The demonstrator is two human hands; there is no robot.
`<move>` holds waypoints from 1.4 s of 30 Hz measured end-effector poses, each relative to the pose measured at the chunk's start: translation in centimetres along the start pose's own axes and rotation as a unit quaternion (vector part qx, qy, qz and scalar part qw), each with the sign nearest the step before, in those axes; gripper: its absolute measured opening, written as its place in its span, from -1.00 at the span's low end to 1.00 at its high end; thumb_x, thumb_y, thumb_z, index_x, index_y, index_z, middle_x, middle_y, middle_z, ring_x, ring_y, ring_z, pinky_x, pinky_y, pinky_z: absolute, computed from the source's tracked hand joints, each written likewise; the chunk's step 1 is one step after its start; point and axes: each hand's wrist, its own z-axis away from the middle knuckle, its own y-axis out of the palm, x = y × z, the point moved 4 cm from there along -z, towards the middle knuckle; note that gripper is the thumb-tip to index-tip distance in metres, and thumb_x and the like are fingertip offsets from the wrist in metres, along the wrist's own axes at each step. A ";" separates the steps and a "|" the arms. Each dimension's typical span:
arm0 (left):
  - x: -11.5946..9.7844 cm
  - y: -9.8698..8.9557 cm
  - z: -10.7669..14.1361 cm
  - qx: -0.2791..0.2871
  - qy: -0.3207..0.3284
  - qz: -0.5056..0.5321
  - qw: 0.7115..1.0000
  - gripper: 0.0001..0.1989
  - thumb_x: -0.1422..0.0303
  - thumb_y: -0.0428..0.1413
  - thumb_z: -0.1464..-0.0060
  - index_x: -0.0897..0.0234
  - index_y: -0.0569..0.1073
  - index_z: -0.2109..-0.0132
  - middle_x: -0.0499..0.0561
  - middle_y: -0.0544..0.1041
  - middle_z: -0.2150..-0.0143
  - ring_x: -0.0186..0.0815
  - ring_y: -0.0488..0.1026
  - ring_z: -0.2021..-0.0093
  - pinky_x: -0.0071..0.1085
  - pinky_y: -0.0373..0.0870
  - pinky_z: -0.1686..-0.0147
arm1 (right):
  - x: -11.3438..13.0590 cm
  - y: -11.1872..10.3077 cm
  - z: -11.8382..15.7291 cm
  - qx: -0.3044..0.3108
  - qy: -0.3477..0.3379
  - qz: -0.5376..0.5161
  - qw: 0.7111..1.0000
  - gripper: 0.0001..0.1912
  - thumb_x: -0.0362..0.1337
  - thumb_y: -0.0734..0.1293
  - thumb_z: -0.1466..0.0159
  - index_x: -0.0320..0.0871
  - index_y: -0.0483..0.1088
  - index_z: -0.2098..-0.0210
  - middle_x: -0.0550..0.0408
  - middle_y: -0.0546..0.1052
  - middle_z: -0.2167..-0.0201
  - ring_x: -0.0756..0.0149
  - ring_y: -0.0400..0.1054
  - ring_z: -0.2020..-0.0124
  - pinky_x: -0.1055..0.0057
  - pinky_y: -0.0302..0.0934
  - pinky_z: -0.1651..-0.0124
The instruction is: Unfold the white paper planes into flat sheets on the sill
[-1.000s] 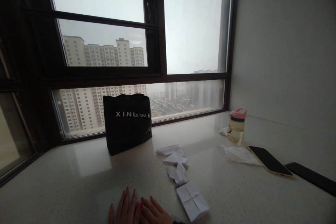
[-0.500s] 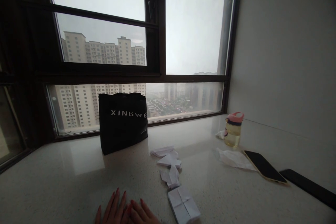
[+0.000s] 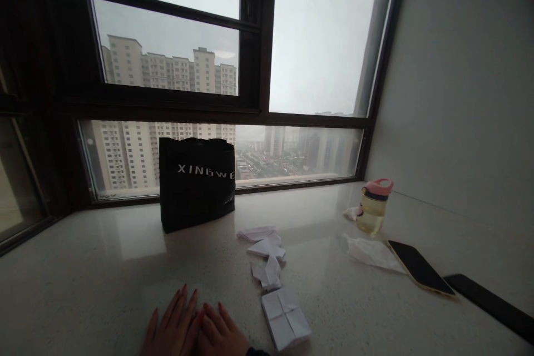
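Note:
My left hand lies flat on the white speckled counter, fingers apart and holding nothing. Beside it, touching at the thumb side, my right hand also rests palm down with nothing in it; part of its thumb is hidden. Just right of my right hand is a folded white paper square with a cross crease. Behind that square, several folded white paper pieces run in a line toward the window.
A black bag stands at the window. On the right are a pink-lidded bottle, a crumpled tissue, a phone lying flat and a long black object. A wall bounds the right side.
The view has shifted and tilted slightly, so more of both hands and a dark cuff at my right wrist show. The hands stay resting on the counter; the objects keep their places.

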 end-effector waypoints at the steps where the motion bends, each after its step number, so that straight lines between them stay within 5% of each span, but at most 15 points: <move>1: 0.0 0.1 0.0 -0.002 0.000 0.002 1.000 -0.52 0.26 -0.35 -0.03 0.27 0.20 -0.04 0.06 0.11 -0.12 -0.22 0.05 -0.10 -0.08 -0.11 0.01 | 0.0 -0.1 -0.1 0.006 0.001 -0.006 1.000 -0.61 -0.29 -0.08 -0.26 -0.16 0.34 0.33 0.06 0.48 0.42 0.27 0.33 0.28 0.30 0.15 0.13; 7: 0.3 0.6 -0.1 0.003 0.002 0.013 1.000 -0.53 0.25 -0.33 -0.02 0.22 0.20 -0.04 0.05 0.10 -0.12 -0.22 0.05 -0.10 -0.08 -0.10 0.01 | 0.1 0.2 0.6 0.075 -0.007 -0.036 0.997 -0.67 -0.25 -0.01 -0.23 -0.18 0.33 0.28 0.01 0.47 0.36 0.23 0.31 0.24 0.31 0.19 0.19; 13: 0.4 0.4 -0.3 0.027 -0.017 0.031 0.999 -0.54 0.35 -0.34 -0.01 0.21 0.19 -0.05 0.02 0.11 -0.12 -0.26 0.03 -0.10 -0.11 -0.09 0.00 | -1.9 -1.9 -4.4 0.288 0.040 -0.143 0.946 -0.87 -0.31 0.23 -0.09 -0.16 0.37 0.37 0.07 0.45 0.33 0.29 0.28 0.23 0.45 0.19 0.23; 16: 0.4 0.4 -0.4 0.039 -0.041 0.060 0.997 -0.55 0.34 -0.36 -0.04 0.19 0.16 -0.06 0.01 0.11 -0.12 -0.27 0.04 -0.10 -0.12 -0.10 0.00 | -6.8 -4.5 -9.1 0.317 0.174 -0.134 0.923 -0.75 -0.42 0.20 -0.09 -0.03 0.34 0.25 0.15 0.38 0.18 0.31 0.17 0.10 0.36 0.08 0.10; 19: 0.3 0.4 -0.4 0.043 -0.050 0.059 0.996 -0.55 0.30 -0.33 -0.03 0.20 0.16 -0.06 0.02 0.08 -0.13 -0.26 0.01 -0.11 -0.11 -0.14 -0.01 | -13.0 -5.5 -10.6 0.354 0.253 -0.072 0.897 -0.75 -0.32 0.21 -0.10 -0.01 0.33 0.20 0.15 0.33 0.11 0.29 0.10 0.03 0.36 0.00 0.04; 23: -0.1 0.0 -0.2 0.045 -0.044 0.035 0.997 -0.53 0.25 -0.34 -0.03 0.21 0.17 -0.06 0.02 0.07 -0.14 -0.26 -0.01 -0.12 -0.11 -0.16 -0.02 | -20.5 -4.7 -7.2 0.355 0.331 -0.001 0.874 -0.66 -0.18 0.22 -0.08 -0.12 0.32 0.15 -0.06 0.26 0.04 0.08 -0.02 -0.05 0.18 -0.07 0.02; 26: -0.3 -0.2 -0.1 0.049 -0.049 0.030 0.997 -0.50 0.16 -0.34 -0.02 0.22 0.15 -0.07 0.03 0.05 -0.14 -0.26 -0.02 -0.12 -0.11 -0.17 -0.02 | -23.3 -3.8 -3.5 0.363 0.371 0.028 0.854 -0.59 -0.13 0.22 -0.07 -0.15 0.29 0.10 -0.09 0.28 0.06 0.04 0.01 -0.04 0.14 -0.07 0.02; 32: -0.3 0.0 -0.1 0.028 -0.044 0.039 0.998 -0.46 0.08 -0.34 -0.01 0.23 0.14 -0.07 0.04 0.01 -0.15 -0.24 -0.03 -0.13 -0.09 -0.21 -0.03 | -22.6 -1.9 -0.1 0.389 0.386 0.009 0.836 -0.52 -0.12 0.26 -0.04 -0.19 0.25 0.07 -0.09 0.31 0.07 0.12 0.11 0.01 0.28 0.02 0.05; 39: -0.3 0.4 0.2 -0.016 -0.029 0.044 0.998 -0.48 0.11 -0.30 -0.02 0.27 0.19 -0.05 0.08 0.07 -0.13 -0.18 0.00 -0.11 -0.05 -0.20 -0.02 | -20.5 -0.7 -1.2 0.382 0.375 -0.027 0.844 -0.64 -0.27 0.32 0.03 -0.25 0.37 0.22 -0.17 0.30 0.07 0.08 0.11 0.02 0.25 0.01 0.03; 42: -0.1 0.0 0.2 -0.082 -0.021 0.050 0.995 -0.49 0.17 -0.27 -0.04 0.36 0.16 -0.06 0.11 0.11 -0.12 -0.17 0.03 -0.10 -0.03 -0.20 -0.02 | -18.4 -0.1 -2.3 0.383 0.360 -0.062 0.848 -0.76 -0.34 0.33 0.06 -0.21 0.42 0.35 -0.09 0.40 0.18 0.15 0.24 0.12 0.31 0.08 0.08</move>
